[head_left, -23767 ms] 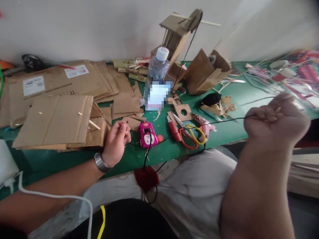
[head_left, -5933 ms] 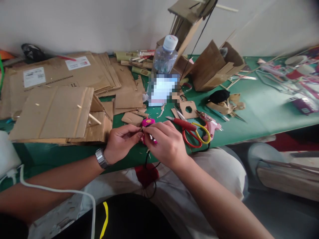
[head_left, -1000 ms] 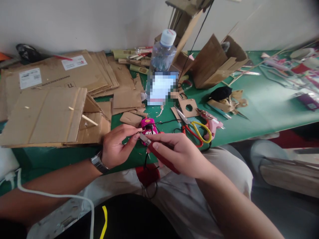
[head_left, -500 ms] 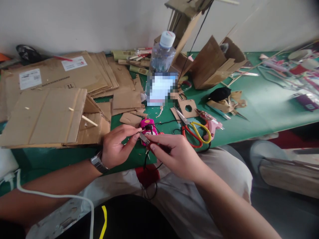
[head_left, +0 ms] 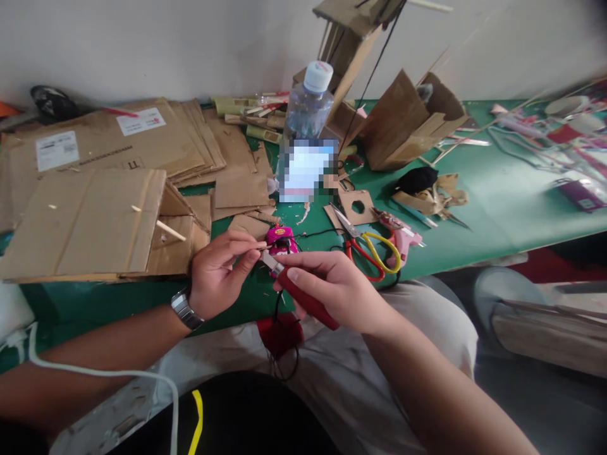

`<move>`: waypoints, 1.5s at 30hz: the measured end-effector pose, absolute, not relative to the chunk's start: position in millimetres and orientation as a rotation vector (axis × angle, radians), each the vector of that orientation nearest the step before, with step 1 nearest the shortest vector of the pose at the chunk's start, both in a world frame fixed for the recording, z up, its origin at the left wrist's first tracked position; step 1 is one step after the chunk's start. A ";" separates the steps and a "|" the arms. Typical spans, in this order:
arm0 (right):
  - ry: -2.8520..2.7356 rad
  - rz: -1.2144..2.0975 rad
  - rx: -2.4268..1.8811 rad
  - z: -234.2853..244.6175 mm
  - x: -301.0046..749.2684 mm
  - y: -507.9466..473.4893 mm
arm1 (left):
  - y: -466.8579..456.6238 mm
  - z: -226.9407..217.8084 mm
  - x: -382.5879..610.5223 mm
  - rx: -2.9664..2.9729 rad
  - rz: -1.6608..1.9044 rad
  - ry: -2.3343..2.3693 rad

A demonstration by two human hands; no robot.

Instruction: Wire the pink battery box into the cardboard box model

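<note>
- Right hand (head_left: 332, 287) closed around red-handled utility knife (head_left: 303, 296), blade tip aimed toward left fingertips.
- Left hand (head_left: 220, 273) pinching thin black cord (head_left: 277, 243) just before pink toy (head_left: 281, 239) on green surface (head_left: 493, 202).

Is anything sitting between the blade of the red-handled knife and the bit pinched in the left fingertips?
Nothing visible does. The right hand holds the red-handled knife with its blade tip right at the left hand fingertips; the pinched bit is too small to identify. The pink toy-like gadget lies just behind them.
</note>
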State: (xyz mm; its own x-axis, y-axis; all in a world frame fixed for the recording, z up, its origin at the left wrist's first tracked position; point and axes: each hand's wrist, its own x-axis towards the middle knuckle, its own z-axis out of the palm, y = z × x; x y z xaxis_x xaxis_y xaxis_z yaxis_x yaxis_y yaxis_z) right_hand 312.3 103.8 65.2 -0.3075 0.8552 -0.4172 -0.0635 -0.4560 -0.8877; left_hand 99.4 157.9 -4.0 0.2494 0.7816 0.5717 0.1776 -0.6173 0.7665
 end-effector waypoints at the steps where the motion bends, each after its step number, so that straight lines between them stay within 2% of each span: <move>1: -1.055 1.832 -1.274 65.1 312.4 103.8 | 158.1 -3.9 99.2 1.955 1.381 0.878; 18: -0.972 1.869 -1.276 64.0 306.9 102.0 | 153.0 -16.8 95.6 1.884 1.343 0.954; 27: -1.363 1.516 -1.491 68.6 302.7 96.3 | 154.8 -13.7 94.3 2.037 1.366 0.896; 34: -1.009 1.887 -1.253 64.2 307.0 100.3 | 153.8 -9.2 94.5 2.033 1.391 0.837; 40: -1.429 1.402 -1.478 65.4 302.8 95.1 | 154.7 -7.5 94.8 2.035 1.419 0.837; 45: -1.113 1.809 -1.262 63.2 302.4 95.8 | 154.6 -8.6 94.5 2.005 1.407 0.820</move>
